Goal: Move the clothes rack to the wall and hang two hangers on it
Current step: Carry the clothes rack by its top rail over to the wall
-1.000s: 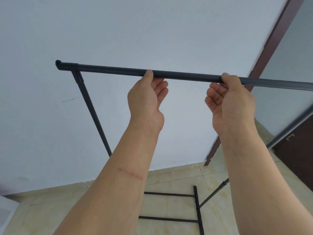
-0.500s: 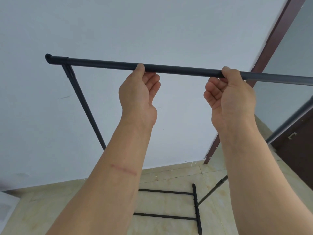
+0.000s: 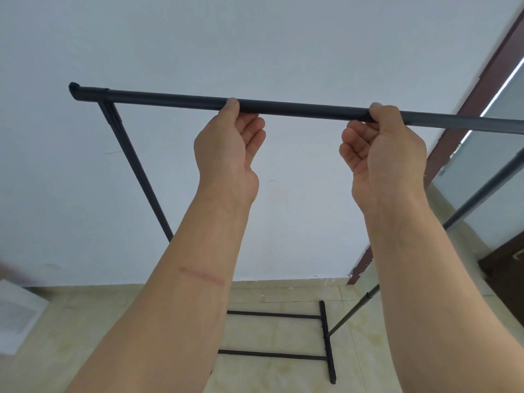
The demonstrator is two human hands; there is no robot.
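A black metal clothes rack stands in front of me; its top bar [image 3: 297, 107] runs across the view at about head height. My left hand [image 3: 229, 146] grips the bar near its middle, thumb on top and fingers curled under. My right hand [image 3: 382, 146] grips the bar further right the same way. The left upright [image 3: 133, 163] slants down behind my left forearm. The right upright [image 3: 482, 194] runs down to the base foot [image 3: 327, 341] on the floor. No hangers are in view.
A plain white wall [image 3: 255, 46] is just beyond the rack. A dark brown door frame [image 3: 467, 109] and a dark door [image 3: 507, 279] are at the right. Beige floor tiles [image 3: 269, 296] lie below. A white object [image 3: 17, 316] sits at the lower left.
Both hands keep hold of the top bar. The bar's left end has moved left and up in the view over the last second, and the base sits closer to the wall.
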